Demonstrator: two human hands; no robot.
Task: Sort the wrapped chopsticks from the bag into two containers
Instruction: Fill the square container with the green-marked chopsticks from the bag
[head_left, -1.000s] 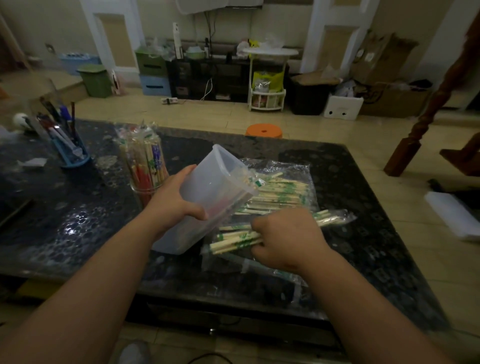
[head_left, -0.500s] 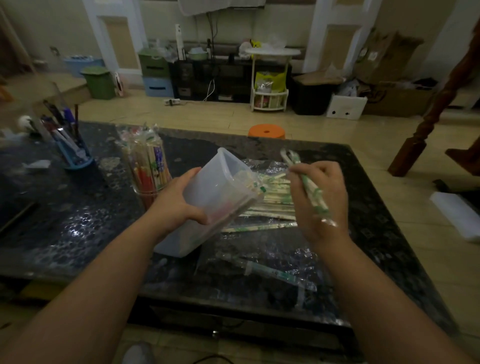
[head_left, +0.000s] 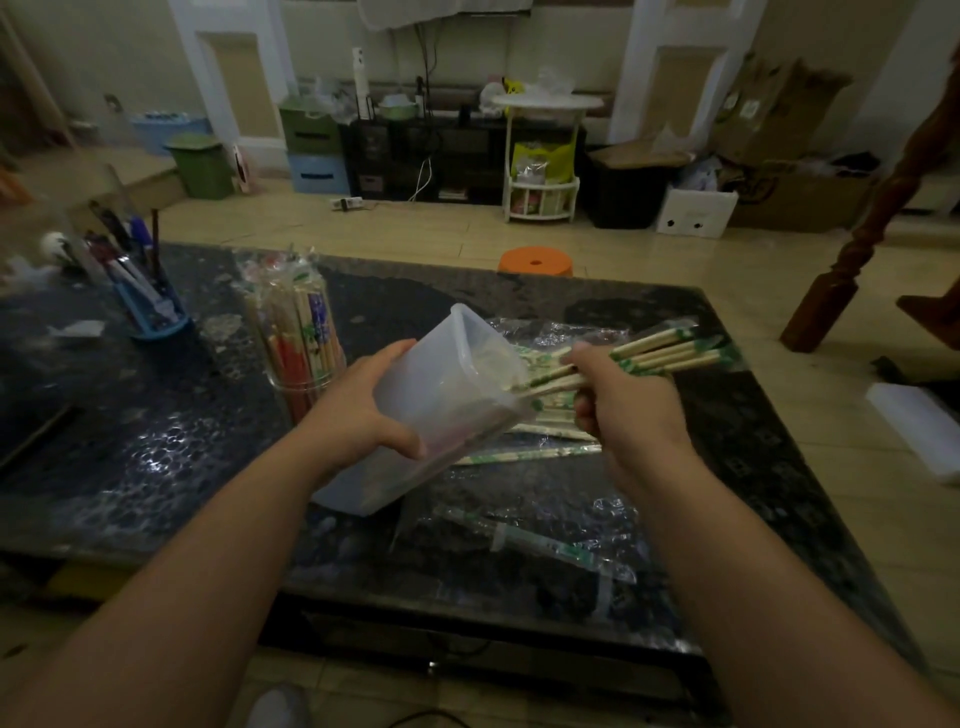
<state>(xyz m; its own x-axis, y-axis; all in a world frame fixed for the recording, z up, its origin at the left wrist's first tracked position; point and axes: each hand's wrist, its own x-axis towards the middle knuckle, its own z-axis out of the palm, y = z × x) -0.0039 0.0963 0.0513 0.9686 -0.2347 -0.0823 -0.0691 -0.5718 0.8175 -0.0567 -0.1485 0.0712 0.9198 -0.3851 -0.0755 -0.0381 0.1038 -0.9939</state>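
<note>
Bundle: the wrapped chopsticks (head_left: 654, 353), green-printed, are in the air above the bag (head_left: 519, 328). Their near ends are at the container's mouth and their far ends fan out to the right.
Right hand: the right hand (head_left: 623, 410) has its fingers curled tight round the bundle near its inner end.
Left hand: the left hand (head_left: 363, 410) wraps fingers and thumb round the translucent container (head_left: 457, 410), tipped with its mouth toward the bundle. I cannot tell whether its base touches the surface.
Risk, rim: the ends are spread, so a stray pair may catch the rim and slide out of the grip.
Risk, wrappers: the film is slick, so a looser hold would likely drop pairs back onto the bag.
Risk, container: its wall is smooth and held one-handed, so a firm push from the bundle could twist it free.
Risk, jar: the clear jar (head_left: 301, 343) of mixed chopsticks stands just behind the left hand, where a backward swing could topple it.
Risk, front: a loose pair (head_left: 540, 545) lies near the front edge, under the right forearm, and could be swept off.
Edges: the dark surface (head_left: 156, 441) ends close to the person, and the far edge lies beyond the bag.
Open room: there is bare surface to the right of the bag. On the left, the pen holder (head_left: 153, 317) stands well apart.
</note>
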